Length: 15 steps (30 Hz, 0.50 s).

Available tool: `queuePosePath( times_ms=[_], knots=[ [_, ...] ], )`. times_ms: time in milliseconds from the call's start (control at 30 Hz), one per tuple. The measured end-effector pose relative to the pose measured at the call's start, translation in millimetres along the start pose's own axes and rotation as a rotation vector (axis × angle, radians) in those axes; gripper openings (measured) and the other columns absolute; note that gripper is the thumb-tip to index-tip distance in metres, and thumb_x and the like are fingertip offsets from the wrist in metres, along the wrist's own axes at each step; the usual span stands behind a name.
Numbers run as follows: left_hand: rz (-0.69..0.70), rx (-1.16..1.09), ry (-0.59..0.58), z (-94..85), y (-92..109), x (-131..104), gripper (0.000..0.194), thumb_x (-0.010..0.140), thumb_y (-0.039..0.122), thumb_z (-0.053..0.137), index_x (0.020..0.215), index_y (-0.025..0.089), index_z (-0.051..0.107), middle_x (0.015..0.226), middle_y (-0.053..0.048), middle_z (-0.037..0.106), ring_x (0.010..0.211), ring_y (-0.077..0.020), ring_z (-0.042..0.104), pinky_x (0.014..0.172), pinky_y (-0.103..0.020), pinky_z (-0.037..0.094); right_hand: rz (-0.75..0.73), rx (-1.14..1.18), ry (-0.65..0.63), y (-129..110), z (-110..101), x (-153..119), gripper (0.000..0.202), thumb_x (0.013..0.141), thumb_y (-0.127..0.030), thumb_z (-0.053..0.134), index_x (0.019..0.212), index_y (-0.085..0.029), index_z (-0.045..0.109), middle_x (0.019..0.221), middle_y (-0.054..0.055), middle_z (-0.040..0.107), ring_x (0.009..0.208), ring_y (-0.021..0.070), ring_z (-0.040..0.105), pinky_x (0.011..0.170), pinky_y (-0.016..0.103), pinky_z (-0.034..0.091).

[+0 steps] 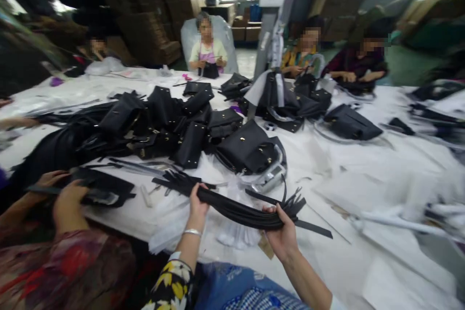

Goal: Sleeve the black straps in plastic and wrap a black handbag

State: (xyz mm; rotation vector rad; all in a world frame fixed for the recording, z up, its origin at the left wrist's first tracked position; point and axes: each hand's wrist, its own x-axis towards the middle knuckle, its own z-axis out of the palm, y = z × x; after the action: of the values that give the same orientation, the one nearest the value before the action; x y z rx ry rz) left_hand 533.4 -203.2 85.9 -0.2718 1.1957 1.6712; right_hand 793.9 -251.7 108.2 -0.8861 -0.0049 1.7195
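Note:
A bundle of black straps (236, 210) stretches between my two hands above the white table. My left hand (199, 202) is closed round the bundle towards its left end. Near the other end my right hand (283, 232) grips it from below, thumb on the near side. Loose strap ends fan out past both hands, and one strap sticks out far to the right. Just beyond the bundle lies a black handbag (247, 147) with gold-coloured fittings. Clear plastic bags (236, 237) lie beneath the straps.
Many black handbags (160, 111) are heaped across the table (363, 169). At my left, a co-worker's hands (69, 198) hold a dark piece. Several people sit across the table. A grey post (267, 43) rises behind the bags. White sheets (403, 247) lie at the right.

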Motion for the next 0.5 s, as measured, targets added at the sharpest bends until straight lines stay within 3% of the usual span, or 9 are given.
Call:
queuePosePath(
  times_ms=[133, 267, 400, 500],
  knots=[
    [0.147, 0.050, -0.029, -0.1, 31.3, 10.5, 0.022, 0.081, 0.026, 0.059, 0.066, 0.019, 0.044, 0.054, 0.008, 0.048, 0.047, -0.0068, 0.049, 0.056, -0.019, 0.047, -0.158, 0.065, 0.087, -74.2, -50.2, -26.1, 0.014, 0.074, -0.028, 0.073, 0.070, -0.020, 0.062, 0.062, -0.005, 0.060, 0.072, 0.0136, 0.065, 0.091, 0.035, 0.056],
    [0.348, 0.097, -0.083, 18.5, 27.3, -11.3, 0.015, 0.080, 0.018, 0.063, 0.087, 0.020, 0.051, 0.060, 0.010, 0.048, 0.049, -0.0049, 0.048, 0.059, -0.018, 0.048, -0.308, 0.058, 0.204, -133.7, -100.2, -37.5, 0.009, 0.076, -0.021, 0.071, 0.079, -0.019, 0.063, 0.063, -0.006, 0.061, 0.065, 0.0110, 0.064, 0.084, 0.031, 0.059],
    [0.532, 0.188, -0.145, 73.7, -3.4, -25.7, 0.042, 0.082, 0.018, 0.064, 0.119, 0.026, 0.048, 0.070, 0.008, 0.052, 0.053, -0.0058, 0.048, 0.059, -0.021, 0.048, -0.316, 0.035, 0.220, -161.6, -127.6, -20.8, 0.014, 0.076, -0.027, 0.073, 0.074, -0.019, 0.061, 0.069, -0.004, 0.067, 0.074, 0.0134, 0.067, 0.085, 0.030, 0.059],
    [0.587, 0.269, -0.140, 118.8, -17.7, -15.9, 0.035, 0.088, 0.022, 0.058, 0.121, 0.022, 0.048, 0.074, 0.006, 0.052, 0.056, -0.0060, 0.048, 0.064, -0.023, 0.049, -0.338, -0.003, 0.208, -172.7, -131.5, 8.7, 0.018, 0.077, -0.033, 0.073, 0.074, -0.022, 0.060, 0.071, -0.006, 0.068, 0.078, 0.0114, 0.067, 0.089, 0.025, 0.056]
  ],
)
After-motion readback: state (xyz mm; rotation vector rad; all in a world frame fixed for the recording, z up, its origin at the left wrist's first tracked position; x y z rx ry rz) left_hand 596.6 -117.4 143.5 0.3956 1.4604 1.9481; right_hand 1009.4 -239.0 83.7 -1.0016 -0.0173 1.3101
